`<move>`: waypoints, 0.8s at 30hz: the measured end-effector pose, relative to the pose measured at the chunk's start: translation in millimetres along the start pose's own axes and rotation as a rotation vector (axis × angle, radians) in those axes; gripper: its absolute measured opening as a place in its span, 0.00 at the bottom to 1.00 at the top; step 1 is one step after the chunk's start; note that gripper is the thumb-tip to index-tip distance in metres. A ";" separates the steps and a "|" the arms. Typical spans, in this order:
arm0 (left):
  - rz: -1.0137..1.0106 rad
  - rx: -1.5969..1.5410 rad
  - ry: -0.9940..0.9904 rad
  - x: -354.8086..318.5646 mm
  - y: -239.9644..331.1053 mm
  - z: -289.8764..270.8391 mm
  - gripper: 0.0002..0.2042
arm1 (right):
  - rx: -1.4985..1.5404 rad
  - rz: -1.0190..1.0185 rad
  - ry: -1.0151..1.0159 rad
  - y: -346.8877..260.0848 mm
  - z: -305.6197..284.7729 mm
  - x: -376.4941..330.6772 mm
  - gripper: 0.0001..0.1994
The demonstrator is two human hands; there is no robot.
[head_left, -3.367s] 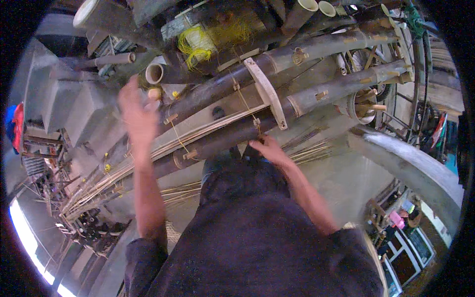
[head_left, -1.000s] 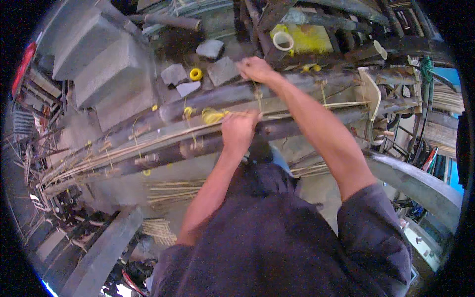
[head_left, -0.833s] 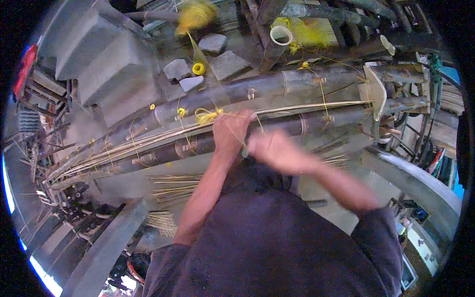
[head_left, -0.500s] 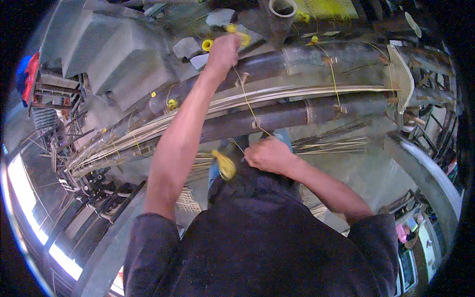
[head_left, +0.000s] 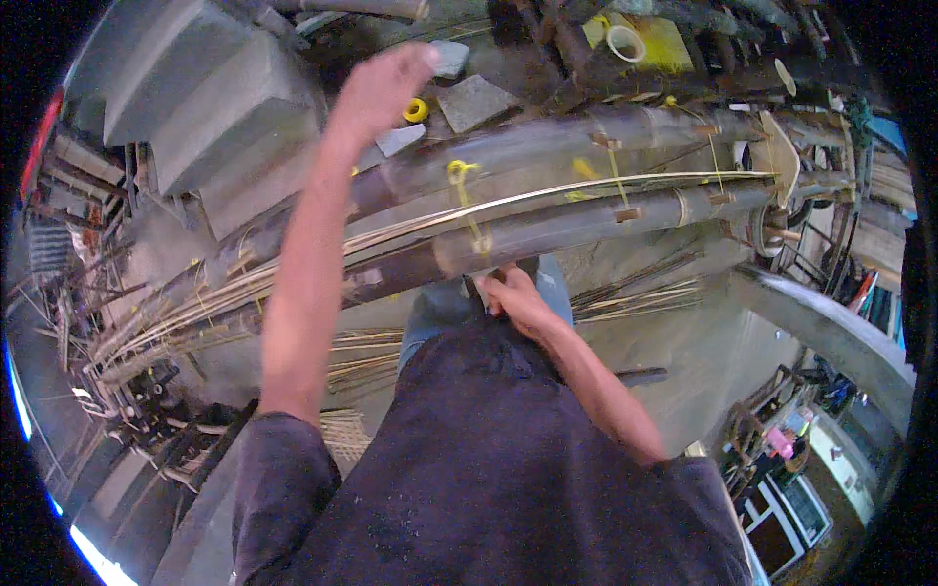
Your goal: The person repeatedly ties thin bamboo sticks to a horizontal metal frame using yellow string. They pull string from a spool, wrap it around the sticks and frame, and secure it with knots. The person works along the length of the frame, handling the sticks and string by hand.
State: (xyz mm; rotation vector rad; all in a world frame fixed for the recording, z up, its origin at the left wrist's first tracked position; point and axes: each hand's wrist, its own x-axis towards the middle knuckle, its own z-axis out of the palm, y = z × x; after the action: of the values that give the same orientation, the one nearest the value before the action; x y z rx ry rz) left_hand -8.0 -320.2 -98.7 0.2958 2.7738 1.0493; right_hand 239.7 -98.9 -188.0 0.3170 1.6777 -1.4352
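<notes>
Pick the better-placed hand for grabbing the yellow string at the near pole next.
Likely the right hand: just below the near pole in view, close to the yellow string. The left hand appears past the far pole, by the stones.

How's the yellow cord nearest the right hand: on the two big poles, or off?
On: the yellow cord crosses from the farther pole to the nearer pole, with a yellow bunch at its far end.

Two long, dark, round bamboo poles (head_left: 576, 223); one pale, flat wooden crosspiece (head_left: 781, 151) near their right ends. Beyond the far pole's outer edge: three flat grey stone slabs (head_left: 479, 103), one round yellow ring (head_left: 416, 109). Thin, pale wooden strips (head_left: 410, 230) number at least three, though blur leaves that uncertain.
</notes>
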 end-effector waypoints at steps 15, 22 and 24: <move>0.038 0.205 0.214 -156.8 20.7 87.5 0.13 | -1.059 -0.638 0.438 -214.5 -35.6 161.5 0.20; -0.078 0.176 0.227 -165.6 30.0 78.2 0.11 | -0.411 -0.632 -0.278 -134.3 12.3 -46.8 0.10; -0.184 -0.002 0.107 -158.7 28.6 70.1 0.13 | -0.899 -0.721 -0.244 -59.0 21.7 -8.7 0.15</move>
State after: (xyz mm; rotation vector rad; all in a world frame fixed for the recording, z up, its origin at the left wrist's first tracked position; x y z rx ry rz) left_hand 164.5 -292.8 -118.9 -0.0171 2.8267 1.0511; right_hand 214.3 -133.1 -140.9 -0.9997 2.1210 -0.9504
